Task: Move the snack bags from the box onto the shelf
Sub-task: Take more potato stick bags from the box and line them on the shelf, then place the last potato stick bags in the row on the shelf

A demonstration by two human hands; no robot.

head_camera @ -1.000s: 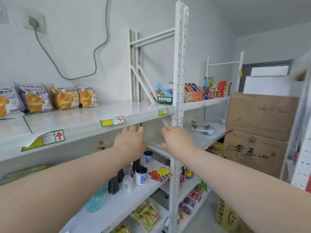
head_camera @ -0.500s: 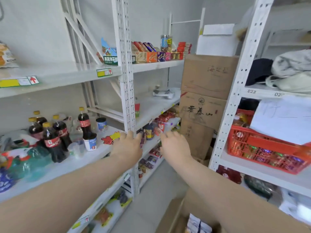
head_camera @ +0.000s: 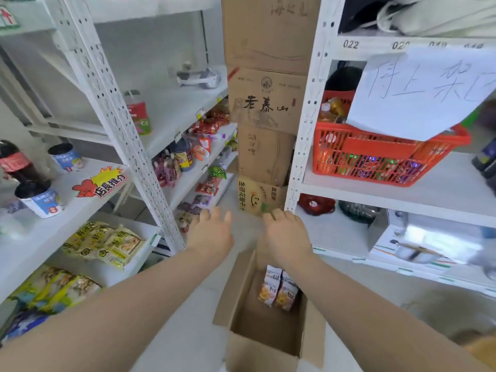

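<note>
An open cardboard box [head_camera: 239,304] stands on the floor below my arms. Inside it, against the far right wall, stand a few snack bags [head_camera: 279,289] with white tops and orange fronts. My left hand [head_camera: 210,234] hovers above the floor just past the box's far left corner, fingers relaxed and holding nothing. My right hand [head_camera: 285,236] hangs over the box's far end, above the snack bags, fingers loosely bent and empty. The white shelf [head_camera: 88,65] rises on the left.
The left shelf holds cola bottles [head_camera: 14,163], cups [head_camera: 65,158] and yellow food packs [head_camera: 103,244]. Stacked cardboard cartons [head_camera: 268,103] fill the gap ahead. A second white rack on the right carries a red basket [head_camera: 375,154] and a boxed pot [head_camera: 421,242].
My view has swung down from the upper shelf to the floor. Both empty hands have dropped from the shelf edge to just above the open box.
</note>
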